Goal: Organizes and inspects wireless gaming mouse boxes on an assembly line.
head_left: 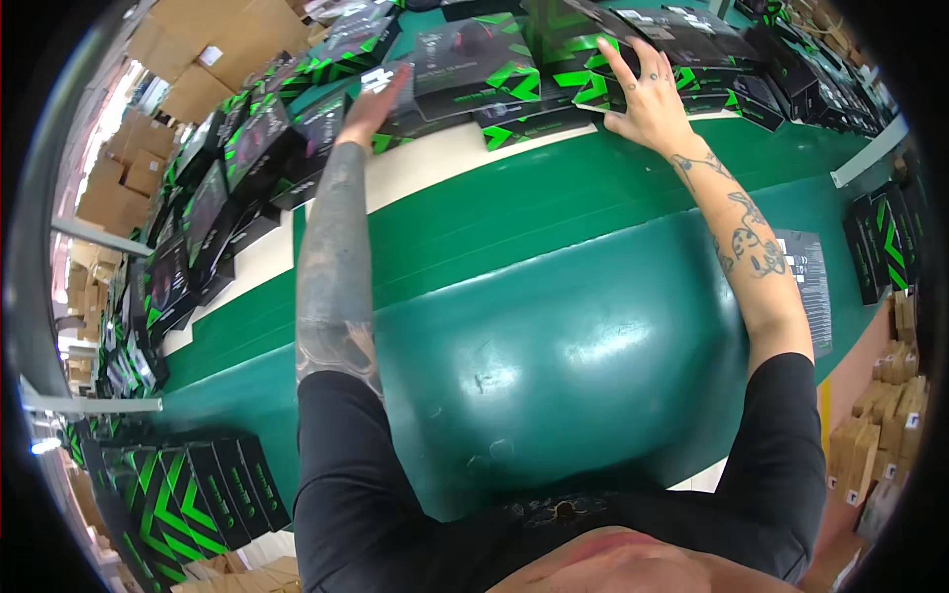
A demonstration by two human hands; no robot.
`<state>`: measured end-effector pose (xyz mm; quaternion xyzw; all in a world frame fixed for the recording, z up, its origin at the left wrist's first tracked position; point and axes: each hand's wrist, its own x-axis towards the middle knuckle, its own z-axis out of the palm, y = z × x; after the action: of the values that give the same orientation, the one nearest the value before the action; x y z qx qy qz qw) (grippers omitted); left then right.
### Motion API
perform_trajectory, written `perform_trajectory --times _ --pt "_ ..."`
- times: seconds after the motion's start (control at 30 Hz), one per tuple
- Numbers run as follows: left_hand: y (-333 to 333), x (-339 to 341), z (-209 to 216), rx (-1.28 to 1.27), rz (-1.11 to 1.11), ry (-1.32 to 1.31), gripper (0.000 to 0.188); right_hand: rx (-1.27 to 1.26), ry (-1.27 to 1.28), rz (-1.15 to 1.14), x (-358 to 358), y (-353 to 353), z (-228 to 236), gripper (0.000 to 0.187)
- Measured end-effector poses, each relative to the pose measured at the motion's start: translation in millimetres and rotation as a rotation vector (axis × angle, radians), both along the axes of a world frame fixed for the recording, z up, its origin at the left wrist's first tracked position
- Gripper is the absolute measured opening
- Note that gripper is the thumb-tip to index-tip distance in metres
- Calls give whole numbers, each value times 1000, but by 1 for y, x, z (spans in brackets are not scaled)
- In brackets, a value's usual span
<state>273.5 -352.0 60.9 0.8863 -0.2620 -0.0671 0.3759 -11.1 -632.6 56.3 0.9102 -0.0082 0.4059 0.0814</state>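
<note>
Both my arms reach forward over the green worktable (554, 346) to black-and-green product boxes at the far side. My left hand (379, 107) is seen edge-on, somewhat blurred, its fingers stretched out beside the left end of a large black box (474, 64). I cannot tell whether it touches that box. My right hand (652, 104) has its fingers spread, over the front of stacked boxes to the right; nothing shows in its grasp. Behind its fingertips a dark box (573, 30) looks smeared by motion. A flatter box (534, 127) lies below the large one.
More black-and-green boxes (262, 148) line the left side. Upright boxes stand at the lower left (183, 499) and at the right edge (883, 242). A grey printed sheet (809, 296) lies by my right forearm. Brown cartons (208, 59) are piled beyond the table.
</note>
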Motion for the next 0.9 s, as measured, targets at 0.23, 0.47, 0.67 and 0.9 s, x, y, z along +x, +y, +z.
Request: perform_trajectory --times 0.23,0.47,0.67,0.9 --pt "11 -12 -40 -22 43 -256 73 15 260 31 -5 -20 38 95" --pt "40 -57 -25 -116 -143 -47 65 68 156 83 -13 -44 27 84" --pt "41 -47 -55 -710 98 462 81 907 -514 -390 -39 -158 2 55" --pt "34 -45 -49 -950 41 714 32 1236 -397 -542 -30 -171 -21 71"
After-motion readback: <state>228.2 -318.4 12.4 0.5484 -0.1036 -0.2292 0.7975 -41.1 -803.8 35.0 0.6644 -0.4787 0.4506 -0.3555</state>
